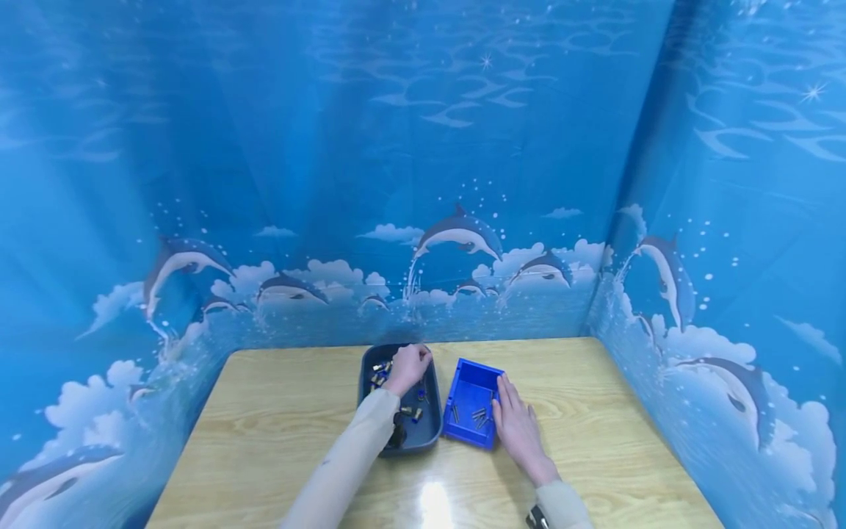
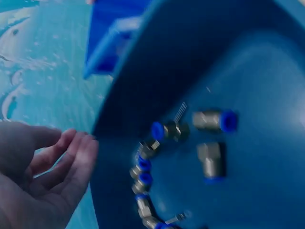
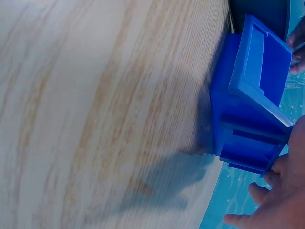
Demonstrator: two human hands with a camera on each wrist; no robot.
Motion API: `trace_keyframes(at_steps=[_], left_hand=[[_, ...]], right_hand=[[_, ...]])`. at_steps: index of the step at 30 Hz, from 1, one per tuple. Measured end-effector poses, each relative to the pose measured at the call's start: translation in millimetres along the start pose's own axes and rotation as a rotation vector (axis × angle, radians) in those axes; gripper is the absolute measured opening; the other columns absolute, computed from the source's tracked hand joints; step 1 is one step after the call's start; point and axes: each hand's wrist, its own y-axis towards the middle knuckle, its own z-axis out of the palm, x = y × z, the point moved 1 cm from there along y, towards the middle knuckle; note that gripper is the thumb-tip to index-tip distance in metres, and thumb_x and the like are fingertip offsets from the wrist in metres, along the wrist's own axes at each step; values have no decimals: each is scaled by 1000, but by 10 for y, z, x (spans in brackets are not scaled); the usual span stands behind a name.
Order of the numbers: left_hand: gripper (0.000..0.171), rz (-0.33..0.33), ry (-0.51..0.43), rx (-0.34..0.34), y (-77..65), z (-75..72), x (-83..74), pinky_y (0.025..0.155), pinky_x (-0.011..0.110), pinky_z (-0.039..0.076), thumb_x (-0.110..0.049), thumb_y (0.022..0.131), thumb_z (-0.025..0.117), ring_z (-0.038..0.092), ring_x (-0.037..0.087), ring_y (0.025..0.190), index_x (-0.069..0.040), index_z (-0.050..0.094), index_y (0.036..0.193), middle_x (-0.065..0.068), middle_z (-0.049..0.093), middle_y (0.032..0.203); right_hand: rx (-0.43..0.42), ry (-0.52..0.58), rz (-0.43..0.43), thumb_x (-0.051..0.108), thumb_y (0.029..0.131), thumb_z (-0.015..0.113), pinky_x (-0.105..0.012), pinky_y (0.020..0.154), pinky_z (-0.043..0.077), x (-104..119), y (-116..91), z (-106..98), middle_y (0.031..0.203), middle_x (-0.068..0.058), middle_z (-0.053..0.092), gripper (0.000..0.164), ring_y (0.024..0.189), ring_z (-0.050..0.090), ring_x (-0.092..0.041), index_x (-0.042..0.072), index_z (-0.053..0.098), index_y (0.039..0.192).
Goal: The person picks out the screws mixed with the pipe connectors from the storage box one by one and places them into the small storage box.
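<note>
My left hand [image 1: 409, 367] is over the right side of a dark blue-grey tray [image 1: 432, 432]. In the left wrist view the left hand [image 2: 52, 171] has loosely bent fingers by the tray wall, with nothing visible between them. Inside the tray lie several metal push-in fittings [image 2: 214, 120] with blue collars, and a few screws [image 2: 180, 112]. My right hand [image 1: 518, 426] rests along the right wall of a blue plastic bin [image 1: 474, 393], fingers touching its rim. Several small screws [image 1: 479, 416] lie in that bin. From the right wrist, the right hand [image 3: 286, 191] touches the bin's corner.
Tray and bin stand side by side on a light wooden table [image 1: 284, 411]. A blue curtain [image 1: 344, 184] printed with dolphins surrounds the table at the back and sides. The bin's wall [image 3: 238, 124] has moulded ridges on its outside.
</note>
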Motion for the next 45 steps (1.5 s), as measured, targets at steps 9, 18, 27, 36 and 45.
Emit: trace_keyframes(at_steps=[9, 18, 27, 36, 45], left_hand=[[11, 56, 194, 261, -78, 61, 195, 81, 36, 58, -5, 94, 67, 71, 22, 89, -7, 78, 96, 6, 76, 95], [26, 68, 280, 390, -98, 102, 247, 94, 40, 55, 9, 88, 64, 68, 26, 104, -8, 78, 102, 8, 74, 104], [17, 218, 361, 250, -66, 144, 336, 80, 37, 59, 7, 79, 74, 71, 25, 87, -9, 78, 81, 5, 74, 84], [17, 249, 408, 239, -22, 172, 377, 69, 33, 57, 6, 75, 73, 67, 21, 72, -10, 71, 68, 1, 68, 70], [27, 160, 421, 243, -39, 166, 351, 74, 37, 57, 6, 72, 79, 64, 24, 78, -11, 61, 60, 4, 63, 72]], right_hand=[[23, 2, 13, 24, 109, 42, -74, 108, 29, -9, 0, 7, 164, -17, 28, 54, 145, 36, -42, 1, 30, 157], [11, 9, 12, 23, 109, 44, -75, 108, 29, 7, 0, 5, 163, -18, 29, 54, 145, 36, -42, 0, 31, 156], [-10, 7, 2, 21, 108, 47, -76, 105, 32, 25, 4, -13, 161, -20, 33, 53, 142, 40, -44, -1, 35, 154], [-2, 1, 2, 22, 108, 46, -75, 107, 31, 14, 6, -4, 162, -18, 31, 54, 144, 38, -42, 0, 32, 156], [11, 5, 18, 22, 109, 45, -75, 108, 29, -3, 6, 9, 163, -18, 29, 54, 145, 36, -42, 1, 31, 157]])
